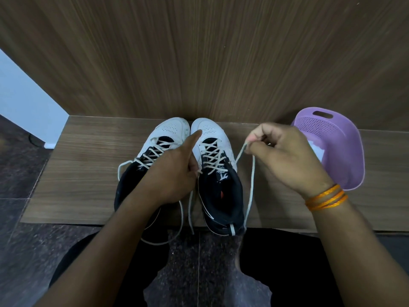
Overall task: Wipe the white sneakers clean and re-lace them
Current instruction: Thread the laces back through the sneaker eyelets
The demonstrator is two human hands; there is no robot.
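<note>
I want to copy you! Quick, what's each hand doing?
Left hand: closed, steadying the right sneaker.
Right hand: closed, pinching its lace.

no readable text, sneaker tongue (223, 177) logo illegible

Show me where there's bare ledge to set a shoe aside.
Bare wood lies left of the left shoe, out to the ledge end. Right side is crowded: right hand pulling a lace, then the basket.
</note>
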